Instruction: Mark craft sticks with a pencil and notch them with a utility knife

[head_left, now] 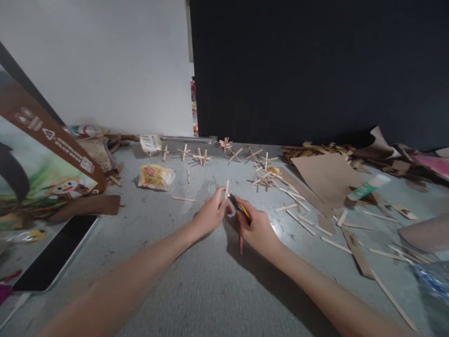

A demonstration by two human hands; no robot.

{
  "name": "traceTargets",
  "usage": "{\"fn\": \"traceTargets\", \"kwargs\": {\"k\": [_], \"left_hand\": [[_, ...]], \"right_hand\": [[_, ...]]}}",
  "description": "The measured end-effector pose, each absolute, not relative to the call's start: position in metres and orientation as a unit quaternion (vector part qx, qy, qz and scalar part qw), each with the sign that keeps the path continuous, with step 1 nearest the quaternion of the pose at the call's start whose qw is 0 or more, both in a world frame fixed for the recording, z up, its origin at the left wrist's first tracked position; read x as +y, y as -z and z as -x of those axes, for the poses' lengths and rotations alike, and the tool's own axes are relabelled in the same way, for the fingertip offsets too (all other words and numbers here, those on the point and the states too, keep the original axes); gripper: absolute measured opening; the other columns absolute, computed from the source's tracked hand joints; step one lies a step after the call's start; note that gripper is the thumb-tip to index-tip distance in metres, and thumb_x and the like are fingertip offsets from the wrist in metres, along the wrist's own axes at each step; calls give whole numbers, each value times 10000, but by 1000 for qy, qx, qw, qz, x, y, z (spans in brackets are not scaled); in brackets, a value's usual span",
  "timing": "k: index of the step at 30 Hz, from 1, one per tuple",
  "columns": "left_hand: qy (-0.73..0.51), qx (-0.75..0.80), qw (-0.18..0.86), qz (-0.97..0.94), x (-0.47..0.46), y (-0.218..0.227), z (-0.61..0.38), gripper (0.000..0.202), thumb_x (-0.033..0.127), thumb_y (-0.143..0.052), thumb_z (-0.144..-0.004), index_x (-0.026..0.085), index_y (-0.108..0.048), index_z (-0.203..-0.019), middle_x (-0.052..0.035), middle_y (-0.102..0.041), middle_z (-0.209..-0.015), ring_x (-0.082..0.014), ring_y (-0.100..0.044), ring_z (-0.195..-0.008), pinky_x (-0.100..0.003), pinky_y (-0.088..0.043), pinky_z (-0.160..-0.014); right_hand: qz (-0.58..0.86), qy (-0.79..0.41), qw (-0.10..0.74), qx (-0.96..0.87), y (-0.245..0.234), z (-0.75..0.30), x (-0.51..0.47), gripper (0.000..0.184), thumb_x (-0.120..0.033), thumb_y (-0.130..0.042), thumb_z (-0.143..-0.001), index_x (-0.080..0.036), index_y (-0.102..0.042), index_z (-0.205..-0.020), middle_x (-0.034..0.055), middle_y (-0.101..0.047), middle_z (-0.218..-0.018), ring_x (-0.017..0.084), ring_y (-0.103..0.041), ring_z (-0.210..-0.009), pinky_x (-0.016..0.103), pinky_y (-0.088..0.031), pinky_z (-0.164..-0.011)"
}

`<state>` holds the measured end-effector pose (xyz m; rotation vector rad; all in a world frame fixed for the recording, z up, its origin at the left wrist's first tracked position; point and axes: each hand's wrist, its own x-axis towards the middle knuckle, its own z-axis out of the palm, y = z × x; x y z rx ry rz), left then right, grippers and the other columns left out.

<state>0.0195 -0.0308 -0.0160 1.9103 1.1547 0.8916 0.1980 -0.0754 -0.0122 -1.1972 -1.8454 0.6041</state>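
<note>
My left hand pinches a short wooden stick and holds it upright over the grey table. My right hand is closed around a yellow-and-black cutter knife, whose tip points at the base of the stick. The two hands almost touch at the middle of the table. Glued stick crosses lie in a row at the back, and loose flat sticks are scattered to the right.
A dark tablet lies at the left front beside a printed cardboard box. A small snack packet lies left of centre. Brown cardboard sheets, scraps and a white-green glue tube cover the right side.
</note>
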Motion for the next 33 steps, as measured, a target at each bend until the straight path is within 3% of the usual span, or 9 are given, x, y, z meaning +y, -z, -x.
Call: {"fn": "traceTargets", "kwargs": {"k": [8,11,18,26,30,33], "left_hand": [[-352,450,358,-739,-33,14,-19,407,289,-394,-1027,193,-459,-1417,-33,-739,-836,-181,-693,-778,-318,-511,-792],[-366,443,373,-728,-32,14,-20,419,300,-394,-1027,177,-444,-1424,-35,-729,-836,-164,-660,-726,-294,-494,-738],[-410,405,440,-688,-31,18,-22,488,451,-431,-1025,162,-430,-1418,-16,-680,-787,-97,-483,-519,-215,-374,-535],[-410,401,475,-667,-32,16,-22,454,448,-427,-1033,176,-408,-1395,1,-643,-791,-56,-386,-460,-180,-315,-471],[-406,403,470,-672,-32,16,-23,428,428,-407,-1042,178,-400,-1389,-2,-652,-795,-63,-391,-463,-184,-320,-472],[-402,423,423,-693,-32,17,-23,396,386,-415,-1041,179,-416,-1379,-8,-675,-800,-91,-486,-522,-204,-385,-537]], "right_hand": [[476,-309,438,-697,6,-198,-77,425,-272,-530,-937,-158,-643,-1331,84,-750,-841,188,-692,-674,314,-551,-676],[467,-363,466,-658,7,-198,-76,430,-301,-567,-925,-161,-649,-1323,65,-726,-800,176,-657,-626,295,-529,-598],[418,-527,484,-559,16,-201,-72,557,-485,-674,-907,-206,-613,-1385,1,-661,-736,68,-403,-386,214,-333,-342],[377,-640,478,-469,14,-208,-67,594,-512,-776,-835,-223,-643,-1337,14,-688,-806,42,-361,-406,164,-218,-317],[399,-575,484,-526,16,-205,-69,568,-504,-695,-897,-211,-621,-1378,16,-696,-787,56,-387,-395,189,-303,-340],[436,-434,494,-614,18,-201,-73,479,-407,-610,-949,-189,-634,-1375,42,-722,-815,98,-533,-481,231,-457,-465]]}}
